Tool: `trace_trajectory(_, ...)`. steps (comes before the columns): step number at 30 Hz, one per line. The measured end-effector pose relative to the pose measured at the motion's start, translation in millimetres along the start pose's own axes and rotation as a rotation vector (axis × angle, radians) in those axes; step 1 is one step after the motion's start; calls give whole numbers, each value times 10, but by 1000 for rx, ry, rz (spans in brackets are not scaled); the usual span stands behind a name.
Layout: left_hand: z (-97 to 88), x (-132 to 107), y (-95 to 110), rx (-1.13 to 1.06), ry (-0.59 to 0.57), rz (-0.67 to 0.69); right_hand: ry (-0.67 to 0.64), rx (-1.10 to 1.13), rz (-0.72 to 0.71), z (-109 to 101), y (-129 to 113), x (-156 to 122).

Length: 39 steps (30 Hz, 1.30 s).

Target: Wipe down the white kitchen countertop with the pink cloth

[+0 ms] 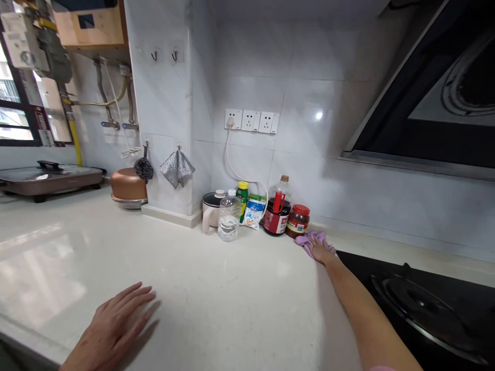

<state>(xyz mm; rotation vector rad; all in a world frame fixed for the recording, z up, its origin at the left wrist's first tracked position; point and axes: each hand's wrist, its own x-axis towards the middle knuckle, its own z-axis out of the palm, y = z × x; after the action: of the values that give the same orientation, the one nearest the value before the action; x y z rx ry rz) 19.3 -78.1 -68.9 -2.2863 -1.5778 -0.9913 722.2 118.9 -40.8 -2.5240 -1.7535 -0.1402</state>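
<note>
My right hand (322,251) reaches far forward and presses a purple cleaning cloth (308,241) onto the white countertop (232,304). The cloth is bunched around the fingers, just in front of a red-lidded jar (297,220) and beside the black stove's left edge. At the lower left, my left hand (119,319) hovers over or rests on the counter, I cannot tell which. Its fingers are stretched out and hold nothing.
Along the back wall stand a dark jar (277,219), a clear plastic bottle (229,219), a small pot (209,211), a yellow-capped bottle (242,198) and a packet (255,208). A gas stove (421,304) lies right, under a range hood (433,103). An electric pan (54,178) sits left.
</note>
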Motion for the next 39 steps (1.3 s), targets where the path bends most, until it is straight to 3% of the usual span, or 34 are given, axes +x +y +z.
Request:
trace_trajectory(5,158,-18,-195,-9,-16,14,-61,-27,23,-115,11,-503)
trace_trajectory(10,19,68,-5,-22,-91,-66,-95,-41,-9,-186,0,-1216)
trace_trajectory(15,-86,130,163,-37,-150,-83,-133,-12,-245,-151,-25,-2003)
trace_trajectory(18,-88,131,182,-62,-128,-47,-156,10,-339,-147,-129,-2258)
trace_trajectory(22,-100,121,188,-73,-123,-22,-192,23,-383,-258,-558,-2120)
trace_trajectory(28,-115,115,211,-77,-126,-41,-216,30,-366,-473,-1633,-1381)
trace_trajectory(32,-97,104,203,-95,-98,-27,-195,47,-398,-498,-2240,-1076)
trace_trajectory(36,-96,100,198,-92,-101,-43,-196,71,-461,-484,-2599,-1031)
trace_trajectory(39,-117,121,203,-65,-117,-71,-202,87,-496,-485,-2683,-1095)
